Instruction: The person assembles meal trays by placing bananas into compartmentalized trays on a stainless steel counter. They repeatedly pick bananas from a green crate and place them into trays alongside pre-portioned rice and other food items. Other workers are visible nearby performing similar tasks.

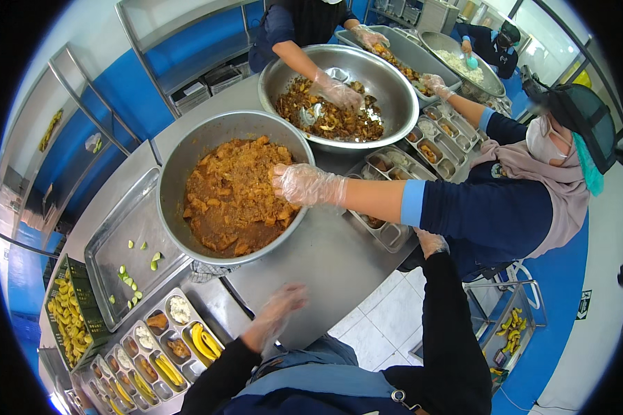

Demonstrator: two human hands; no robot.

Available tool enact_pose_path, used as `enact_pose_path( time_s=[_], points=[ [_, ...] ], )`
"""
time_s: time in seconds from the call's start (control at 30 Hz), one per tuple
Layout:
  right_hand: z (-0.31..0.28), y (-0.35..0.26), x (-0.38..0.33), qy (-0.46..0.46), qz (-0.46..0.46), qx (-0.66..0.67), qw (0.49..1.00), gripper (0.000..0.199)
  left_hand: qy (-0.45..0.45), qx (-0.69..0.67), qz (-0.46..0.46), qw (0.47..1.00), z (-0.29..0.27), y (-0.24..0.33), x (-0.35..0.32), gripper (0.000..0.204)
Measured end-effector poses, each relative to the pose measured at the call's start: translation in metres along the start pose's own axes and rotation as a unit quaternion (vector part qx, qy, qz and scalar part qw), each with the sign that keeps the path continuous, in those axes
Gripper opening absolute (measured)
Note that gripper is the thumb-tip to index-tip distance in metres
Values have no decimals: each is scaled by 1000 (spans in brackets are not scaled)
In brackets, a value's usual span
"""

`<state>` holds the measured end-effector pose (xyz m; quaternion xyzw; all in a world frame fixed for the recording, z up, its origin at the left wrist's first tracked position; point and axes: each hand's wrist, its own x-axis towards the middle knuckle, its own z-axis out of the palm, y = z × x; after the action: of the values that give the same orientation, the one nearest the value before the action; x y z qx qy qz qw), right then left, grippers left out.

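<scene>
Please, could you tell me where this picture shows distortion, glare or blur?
Head view: black fisheye corners with a bluish fringe, and the far left edge of the steel table bows outward; head view: bright glints on the wide steel bowl; head view: the person's left hand looks soft, perhaps from movement.

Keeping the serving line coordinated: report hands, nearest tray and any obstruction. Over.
Left hand looks empty, over the counter. Right hand near a compartment tray, contact unclear. Co-worker's arm reaches across to the stew pan.
</scene>
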<state>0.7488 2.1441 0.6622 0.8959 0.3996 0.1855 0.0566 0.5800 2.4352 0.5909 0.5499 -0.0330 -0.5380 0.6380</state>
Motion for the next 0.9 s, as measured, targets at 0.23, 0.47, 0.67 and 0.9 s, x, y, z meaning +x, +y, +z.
enact_pose_path(
  time_s=[0.23,0.47,0.67,0.9],
  points=[
    [-99,-99,-150,25,255,-13,966,12,-251,-239,151,926,162,55,184,61],
    [-64,-227,-271,38,407,-210,888,21,29,-94,146,984,193,29,174,44],
    [-73,-318,-195,94,451,-101,882,20,29,-149,98,983,131,-8,86,44],
    [-85,-331,-160,197,525,193,805,28,143,-29,71,987,8,-35,5,44]
  ],
)
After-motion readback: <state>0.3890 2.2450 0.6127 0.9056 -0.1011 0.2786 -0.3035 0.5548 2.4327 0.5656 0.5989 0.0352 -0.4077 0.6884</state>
